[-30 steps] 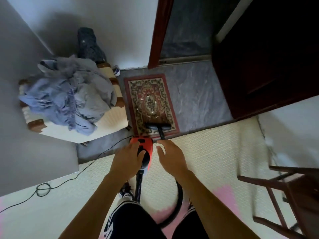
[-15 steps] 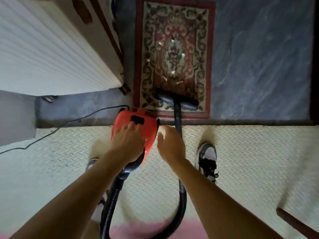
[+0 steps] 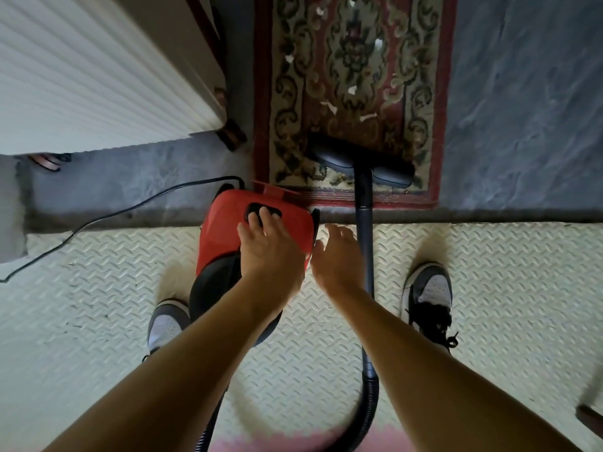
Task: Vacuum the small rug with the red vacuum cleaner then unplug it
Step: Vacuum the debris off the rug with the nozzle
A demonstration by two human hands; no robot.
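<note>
The left hand (image 3: 266, 252) rests flat on the red vacuum (image 3: 228, 230), fingertips on its black button (image 3: 253, 208), while the right hand (image 3: 337, 256) hovers open beside the wand (image 3: 365, 223), holding nothing.

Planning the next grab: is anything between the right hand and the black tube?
Nothing visible. The right hand is open, close beside the black tube on its left, with nothing between them. The left hand rests on the red vacuum cleaner.
</note>
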